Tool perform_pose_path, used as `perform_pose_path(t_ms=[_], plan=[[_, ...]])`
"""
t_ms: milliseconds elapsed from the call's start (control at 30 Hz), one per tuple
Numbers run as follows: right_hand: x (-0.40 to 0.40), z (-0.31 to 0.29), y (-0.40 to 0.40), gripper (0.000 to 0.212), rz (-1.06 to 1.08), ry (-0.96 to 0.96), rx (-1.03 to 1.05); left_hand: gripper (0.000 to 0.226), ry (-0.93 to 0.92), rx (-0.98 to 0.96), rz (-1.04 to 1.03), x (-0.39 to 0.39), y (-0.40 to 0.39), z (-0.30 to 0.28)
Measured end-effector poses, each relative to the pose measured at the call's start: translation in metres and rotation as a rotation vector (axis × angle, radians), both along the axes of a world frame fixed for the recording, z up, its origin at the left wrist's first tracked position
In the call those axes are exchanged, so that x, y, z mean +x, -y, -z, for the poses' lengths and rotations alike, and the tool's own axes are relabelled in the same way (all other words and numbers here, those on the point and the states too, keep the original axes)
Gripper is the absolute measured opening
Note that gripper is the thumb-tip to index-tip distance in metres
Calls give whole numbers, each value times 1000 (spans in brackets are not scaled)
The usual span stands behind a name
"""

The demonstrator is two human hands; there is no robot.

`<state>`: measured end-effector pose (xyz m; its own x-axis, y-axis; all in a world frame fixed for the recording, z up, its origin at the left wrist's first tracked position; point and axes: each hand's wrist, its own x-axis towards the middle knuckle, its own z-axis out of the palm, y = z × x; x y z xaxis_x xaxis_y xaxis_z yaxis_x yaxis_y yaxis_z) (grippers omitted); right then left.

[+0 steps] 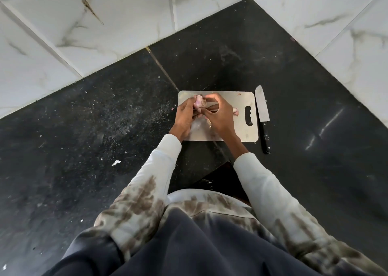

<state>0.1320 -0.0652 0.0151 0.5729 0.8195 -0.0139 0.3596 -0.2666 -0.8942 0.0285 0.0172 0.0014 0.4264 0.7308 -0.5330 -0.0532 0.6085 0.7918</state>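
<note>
A pale pinkish garlic bulb (pixel 199 103) is held over a steel cutting board (pixel 241 129) on the black counter. My left hand (pixel 184 118) grips the bulb from the left, fingers curled round it. From the right, my right hand (pixel 218 116) pinches the bulb's top with fingertips and thumb. A small pink piece (pixel 236 111) lies on the board just right of my right hand, beside the handle slot. My hands hide the lower part of the bulb.
A knife (pixel 262 116) with a black handle lies on the counter along the board's right edge, blade pointing away. Marble-tiled walls (pixel 126 24) meet in a corner behind. Small white scraps (pixel 116 162) dot the dark counter (pixel 84 129) to the left.
</note>
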Motion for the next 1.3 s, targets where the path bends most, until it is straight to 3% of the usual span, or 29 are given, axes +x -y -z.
perform_pose_path(t_ms=[200, 400, 667, 800, 1000, 1300], plan=[[4, -4, -2, 35, 12, 33, -9, 32, 23, 9, -2, 3, -2, 3], [9, -1, -2, 38, 37, -12, -62, 36, 1, 60, -5, 5, -5, 9], [26, 20, 11, 34, 143, 123, -311, 38, -20, -74, -51, -4, -14, 19], [25, 11, -1, 31, 120, 156, -235, 37, -7, -54, -23, -3, -11, 20], [23, -5, -20, 35, -9, -13, -134, 27, 60, -146, -52, 1, -9, 11], [20, -7, -12, 23, 19, 29, 10, 44, 194, -199, -100, 1, -10, 9]])
